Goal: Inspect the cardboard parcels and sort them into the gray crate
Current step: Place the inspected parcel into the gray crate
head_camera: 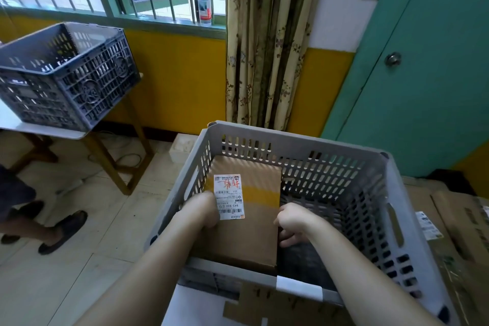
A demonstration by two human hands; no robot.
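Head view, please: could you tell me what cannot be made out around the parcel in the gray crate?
- Left hand fingers: hidden behind the parcel edge, so the grip is unclear.
- Shipping label small print: too small.
- Gray crate floor left of the parcel: hidden by it.
- Dark crate contents: walls block them.

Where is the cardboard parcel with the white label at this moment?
The parcel lies inside the light gray crate at lower centre of the head view, against its left wall, with the left hand and right hand on either side.
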